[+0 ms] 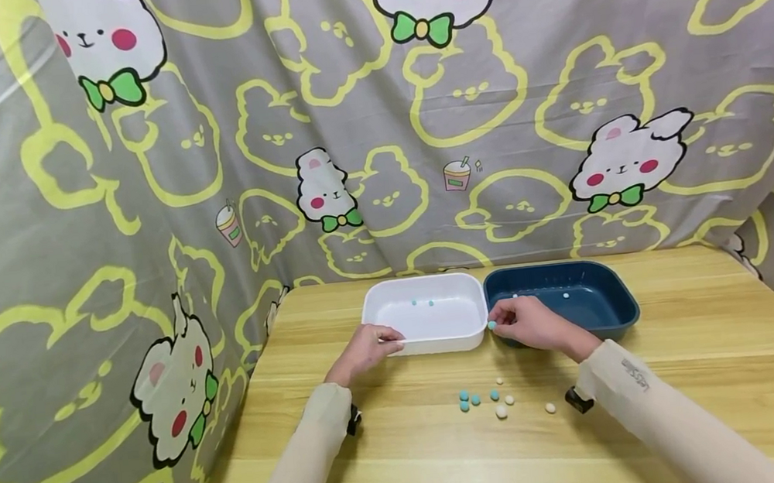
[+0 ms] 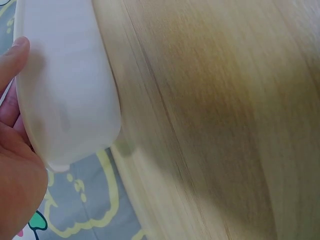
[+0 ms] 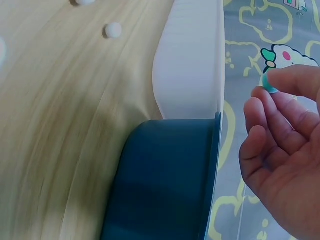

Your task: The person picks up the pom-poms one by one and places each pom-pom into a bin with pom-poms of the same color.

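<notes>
Left tray, two balls inside — right tray directly alongside, balls inside; loose balls on table before both — curtain behind.

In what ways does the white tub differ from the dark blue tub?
Inside the white tub lie two blue balls; inside the dark blue tub, white balls. The left hand holds the white tub's rim, but neither hand grips the dark blue tub. Both tubs have rounded corners and stand on the table.
</notes>
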The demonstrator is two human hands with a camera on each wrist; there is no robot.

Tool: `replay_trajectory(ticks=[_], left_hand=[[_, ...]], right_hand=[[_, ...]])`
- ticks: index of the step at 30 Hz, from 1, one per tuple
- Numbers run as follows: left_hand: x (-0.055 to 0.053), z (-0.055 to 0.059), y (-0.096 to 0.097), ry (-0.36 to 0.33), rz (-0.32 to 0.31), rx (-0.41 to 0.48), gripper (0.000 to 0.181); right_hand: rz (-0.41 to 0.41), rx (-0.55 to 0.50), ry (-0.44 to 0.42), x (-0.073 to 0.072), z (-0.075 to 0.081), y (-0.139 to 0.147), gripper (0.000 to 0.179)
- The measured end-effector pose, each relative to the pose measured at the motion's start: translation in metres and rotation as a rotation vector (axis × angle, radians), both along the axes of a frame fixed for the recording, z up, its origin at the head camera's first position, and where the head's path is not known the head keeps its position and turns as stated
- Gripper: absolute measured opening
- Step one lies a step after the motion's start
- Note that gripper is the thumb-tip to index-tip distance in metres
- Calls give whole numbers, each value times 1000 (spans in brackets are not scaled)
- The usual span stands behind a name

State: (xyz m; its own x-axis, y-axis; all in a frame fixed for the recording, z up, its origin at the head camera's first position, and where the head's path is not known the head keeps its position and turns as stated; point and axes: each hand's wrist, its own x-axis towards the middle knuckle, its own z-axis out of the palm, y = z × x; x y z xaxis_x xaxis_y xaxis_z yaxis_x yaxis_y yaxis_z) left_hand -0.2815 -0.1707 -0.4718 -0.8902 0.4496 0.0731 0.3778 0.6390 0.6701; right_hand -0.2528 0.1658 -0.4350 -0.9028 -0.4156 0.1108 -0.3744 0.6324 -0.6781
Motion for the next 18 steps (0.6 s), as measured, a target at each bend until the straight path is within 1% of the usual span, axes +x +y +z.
replay_trajectory(ticks=[8, 13, 18], left_hand=[[1, 0, 0, -23, 11, -1, 11], [1, 1, 0, -30, 3, -8, 12], [0, 2, 0, -42, 1, -9, 12]], right_hand=[[-15, -3, 3, -13, -5, -4, 10], [-15, -23, -2, -22, -3, -8, 10], [-24, -9, -11, -29, -1, -14, 12]])
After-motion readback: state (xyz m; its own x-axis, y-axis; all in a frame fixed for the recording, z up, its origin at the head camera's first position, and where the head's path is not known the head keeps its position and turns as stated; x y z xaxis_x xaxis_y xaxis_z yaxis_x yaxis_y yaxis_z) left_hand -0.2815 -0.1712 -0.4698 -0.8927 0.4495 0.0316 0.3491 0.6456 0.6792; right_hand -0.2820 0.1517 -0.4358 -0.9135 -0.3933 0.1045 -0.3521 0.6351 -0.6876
